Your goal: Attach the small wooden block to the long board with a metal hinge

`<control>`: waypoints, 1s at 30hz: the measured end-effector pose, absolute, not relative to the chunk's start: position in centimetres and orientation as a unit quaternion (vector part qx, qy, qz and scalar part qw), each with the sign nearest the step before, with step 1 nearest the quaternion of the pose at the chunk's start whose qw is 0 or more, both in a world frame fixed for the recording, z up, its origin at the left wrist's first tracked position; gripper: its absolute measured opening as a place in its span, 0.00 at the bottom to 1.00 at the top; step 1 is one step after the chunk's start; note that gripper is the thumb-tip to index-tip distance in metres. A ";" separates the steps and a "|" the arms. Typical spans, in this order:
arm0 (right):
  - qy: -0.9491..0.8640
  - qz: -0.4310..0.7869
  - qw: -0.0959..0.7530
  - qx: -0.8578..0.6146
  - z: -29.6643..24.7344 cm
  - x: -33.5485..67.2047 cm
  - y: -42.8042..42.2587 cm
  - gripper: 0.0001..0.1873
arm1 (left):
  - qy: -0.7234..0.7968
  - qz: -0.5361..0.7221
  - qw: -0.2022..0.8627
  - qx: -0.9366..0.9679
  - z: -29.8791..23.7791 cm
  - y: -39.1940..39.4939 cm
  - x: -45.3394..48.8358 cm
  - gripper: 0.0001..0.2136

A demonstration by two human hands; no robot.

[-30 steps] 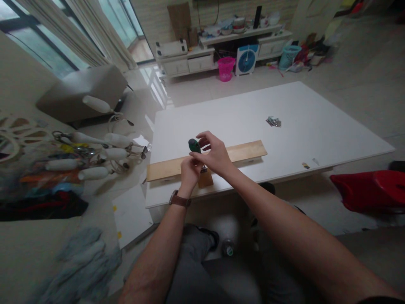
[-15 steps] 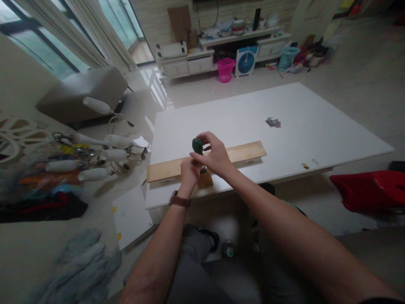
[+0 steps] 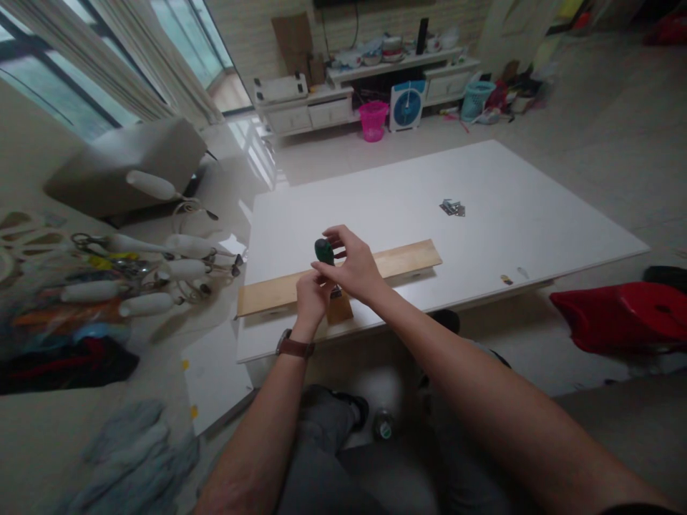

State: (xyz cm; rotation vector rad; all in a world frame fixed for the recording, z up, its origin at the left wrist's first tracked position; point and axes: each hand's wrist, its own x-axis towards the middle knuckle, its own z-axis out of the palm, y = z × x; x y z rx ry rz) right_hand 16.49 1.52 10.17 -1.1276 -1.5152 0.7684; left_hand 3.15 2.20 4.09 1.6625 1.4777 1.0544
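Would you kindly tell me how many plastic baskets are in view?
2: a pink basket on the floor, left of the fan in the picture, and a blue basket right of it. The clutter may hide others.

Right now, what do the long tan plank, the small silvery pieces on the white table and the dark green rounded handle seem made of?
Long tan plank: probably wood, smooth-looking, judging by its warm, slightly uneven colour.
Small silvery pieces: likely bare metal, given their grey glints.
Dark green rounded handle: perhaps plastic or rubber, from its moulded-looking shape; blur hides the finish.
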 end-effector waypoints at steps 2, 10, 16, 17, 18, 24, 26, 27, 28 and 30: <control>-0.629 0.324 0.524 -0.475 10.0 16.5 1.6 0.26 | 0.565 0.405 0.342 0.632 4.0 2.2 3.3 0.04; -0.633 0.323 0.523 -0.470 10.4 16.6 1.4 0.21 | 0.525 0.398 0.360 0.660 4.0 2.3 2.8 0.05; -0.632 0.316 0.531 -0.468 10.1 16.3 1.5 0.26 | 0.578 0.404 0.335 0.625 4.6 2.1 3.3 0.06; -0.630 0.317 0.531 -0.469 10.1 16.3 1.5 0.25 | 0.573 0.405 0.345 0.623 4.7 2.0 3.3 0.06; -0.629 0.317 0.531 -0.471 10.1 16.3 1.5 0.24 | 0.565 0.406 0.357 0.623 4.7 2.0 3.3 0.05; -0.625 0.311 0.531 -0.479 10.5 16.3 1.2 0.21 | 0.528 0.392 0.379 0.651 4.4 2.1 2.7 0.06; -0.630 0.311 0.534 -0.471 10.4 16.3 1.2 0.22 | 0.538 0.400 0.355 0.652 4.2 2.1 2.7 0.08; -0.631 0.311 0.535 -0.468 10.4 16.2 1.3 0.23 | 0.545 0.405 0.346 0.648 4.2 2.1 2.8 0.07; -0.632 0.310 0.534 -0.468 10.3 16.2 1.3 0.24 | 0.552 0.409 0.339 0.643 4.1 2.1 2.9 0.07; -0.632 0.311 0.526 -0.476 10.1 16.1 1.4 0.25 | 0.562 0.414 0.334 0.633 4.1 2.0 3.1 0.06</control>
